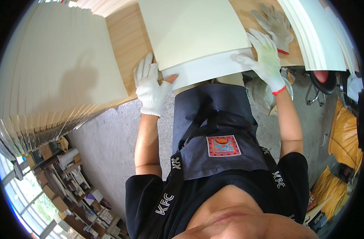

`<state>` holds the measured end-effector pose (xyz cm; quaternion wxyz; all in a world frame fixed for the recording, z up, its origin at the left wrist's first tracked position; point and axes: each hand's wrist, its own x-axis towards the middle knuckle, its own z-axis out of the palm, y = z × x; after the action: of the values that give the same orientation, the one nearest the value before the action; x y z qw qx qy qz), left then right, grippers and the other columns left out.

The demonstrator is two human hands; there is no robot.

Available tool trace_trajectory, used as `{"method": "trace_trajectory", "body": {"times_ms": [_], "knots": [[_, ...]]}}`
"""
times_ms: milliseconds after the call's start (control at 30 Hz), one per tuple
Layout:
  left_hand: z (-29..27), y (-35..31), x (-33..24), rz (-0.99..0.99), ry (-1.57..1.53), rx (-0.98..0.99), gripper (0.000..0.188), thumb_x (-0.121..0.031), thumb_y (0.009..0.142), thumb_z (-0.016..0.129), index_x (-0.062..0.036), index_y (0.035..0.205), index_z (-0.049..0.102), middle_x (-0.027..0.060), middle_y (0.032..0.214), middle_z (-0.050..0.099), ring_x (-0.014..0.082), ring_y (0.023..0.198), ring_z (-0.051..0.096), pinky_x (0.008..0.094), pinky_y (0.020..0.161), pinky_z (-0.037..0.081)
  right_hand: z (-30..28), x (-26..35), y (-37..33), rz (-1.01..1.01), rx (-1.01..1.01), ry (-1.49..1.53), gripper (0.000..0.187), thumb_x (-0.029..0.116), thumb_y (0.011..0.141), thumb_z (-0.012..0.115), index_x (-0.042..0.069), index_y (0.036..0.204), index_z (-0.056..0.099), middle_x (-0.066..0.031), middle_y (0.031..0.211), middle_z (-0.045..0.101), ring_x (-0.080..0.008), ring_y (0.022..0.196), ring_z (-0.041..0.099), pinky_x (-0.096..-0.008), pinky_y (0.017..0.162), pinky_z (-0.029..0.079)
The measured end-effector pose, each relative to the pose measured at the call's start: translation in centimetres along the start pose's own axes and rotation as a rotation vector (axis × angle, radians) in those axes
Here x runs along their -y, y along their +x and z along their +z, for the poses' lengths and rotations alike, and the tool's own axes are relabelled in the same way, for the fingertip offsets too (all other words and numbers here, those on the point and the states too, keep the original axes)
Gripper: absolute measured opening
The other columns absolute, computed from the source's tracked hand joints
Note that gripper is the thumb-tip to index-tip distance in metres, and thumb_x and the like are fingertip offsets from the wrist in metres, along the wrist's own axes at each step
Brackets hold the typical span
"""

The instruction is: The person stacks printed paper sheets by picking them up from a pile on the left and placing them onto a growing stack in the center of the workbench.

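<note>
A large cream sheet of board (pixel 194 32) lies on the wooden table in front of me. Along its near side runs a bright white strip (pixel 208 68) that overhangs the table edge. My left hand (pixel 150 85), in a white knit glove with the thumb tip bare, rests at the strip's left end. Its fingers are stretched out, and the thumb touches the white surface. At the other end my right hand (pixel 265 59), also gloved, lies with fingers spread over the corner of the board and strip. Beyond it a loose grey-white glove (pixel 276 30) lies on the wood.
Tall stacks of cream board (pixel 54 59) fill the left, and white sheets (pixel 315 36) are piled at the right of the wooden table (pixel 128 36). Below stand a round bucket (pixel 261 93) and a wheeled stool (pixel 323 81). Yellow sacks (pixel 345 135) and cluttered shelves (pixel 70 187) lie farther off.
</note>
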<state>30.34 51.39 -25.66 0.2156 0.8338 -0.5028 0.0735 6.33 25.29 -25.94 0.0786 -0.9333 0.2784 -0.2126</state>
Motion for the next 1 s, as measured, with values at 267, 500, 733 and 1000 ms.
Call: {"method": "trace_trajectory", "body": {"times_ms": [267,500,733,1000], "knots": [[-0.1,-0.3,-0.2,-0.032,-0.018,0.012,0.072,-0.043,0.072,0.081,0.0051,0.121,0.059,0.0222,0.140,0.051,0.0380,0.131,0.046,0.0486,0.114,0.030,0.6,-0.4,-0.4,-0.046,-0.016,-0.037,0.085,0.059,0.077,0.073,0.004,0.138,0.050,-0.0131,0.143,0.052,-0.0362,0.136,0.043,-0.0467,0.116,0.027],[0.1,-0.1,0.0,-0.033,0.005,0.020,0.073,-0.042,0.072,0.081,0.0048,0.123,0.058,0.0210,0.141,0.051,0.0382,0.131,0.045,0.0477,0.114,0.030,-0.3,0.5,0.1,-0.025,-0.032,0.027,0.079,0.060,0.075,0.075,0.005,0.129,0.059,-0.0135,0.139,0.055,-0.0338,0.131,0.047,-0.0454,0.114,0.031],[0.1,-0.1,-0.1,-0.011,0.012,0.036,0.072,-0.042,0.072,0.081,0.0043,0.123,0.057,0.0201,0.143,0.049,0.0390,0.132,0.043,0.0476,0.113,0.031,-0.1,0.1,0.0,-0.059,-0.060,-0.043,0.078,0.062,0.074,0.074,0.006,0.127,0.059,-0.0116,0.138,0.056,-0.0302,0.131,0.049,-0.0440,0.113,0.032],[0.1,-0.2,-0.2,-0.019,0.015,0.043,0.072,-0.041,0.073,0.081,0.0041,0.124,0.056,0.0204,0.143,0.049,0.0408,0.130,0.043,0.0484,0.112,0.032,-0.1,-0.1,-0.2,-0.045,-0.068,-0.045,0.080,0.062,0.073,0.074,0.005,0.127,0.059,-0.0106,0.137,0.056,-0.0293,0.131,0.048,-0.0436,0.113,0.032]]}}
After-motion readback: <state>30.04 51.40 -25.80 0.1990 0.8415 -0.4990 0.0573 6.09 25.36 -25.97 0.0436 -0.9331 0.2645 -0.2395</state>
